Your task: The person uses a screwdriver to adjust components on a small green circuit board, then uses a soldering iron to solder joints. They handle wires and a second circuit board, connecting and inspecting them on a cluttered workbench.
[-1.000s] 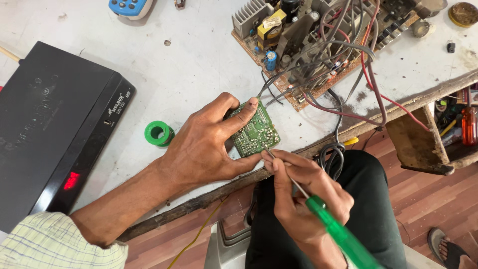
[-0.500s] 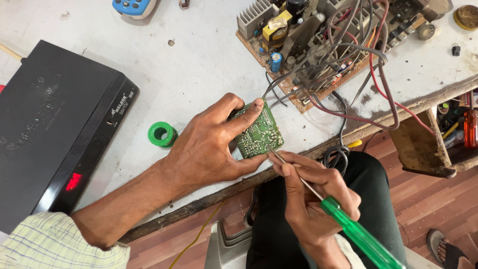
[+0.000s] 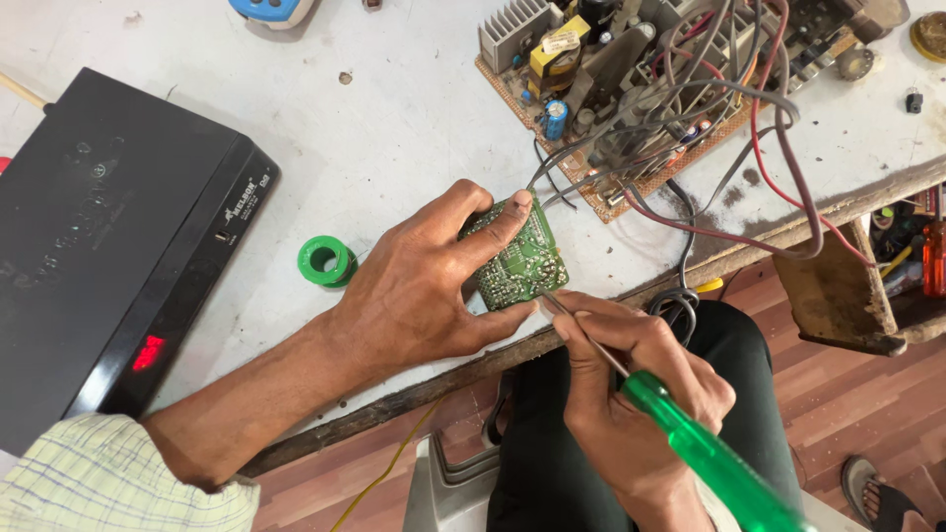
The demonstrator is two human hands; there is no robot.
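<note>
Small green circuit board (image 3: 517, 261) is clamped in the left hand (image 3: 424, 281), thumb on the lower edge and fingers over the top, held at the near edge of the counter (image 3: 394, 128). Green-handled screwdriver (image 3: 709, 458) is gripped tight in the right hand (image 3: 636, 394); its tip is set against the board's lower right corner. Green solder spool (image 3: 323, 260) lies just left of the left hand, black box (image 3: 99, 236) further left, larger wired board (image 3: 641, 89) behind.

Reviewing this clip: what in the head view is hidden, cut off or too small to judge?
- Small green circuit board: its left part is hidden under the left hand.
- Screwdriver: handle end cut off by the bottom edge; the exact spot its tip touches is too small to tell.
- Black box: cut off by the left edge.
- Large wired board: top cut off.
</note>
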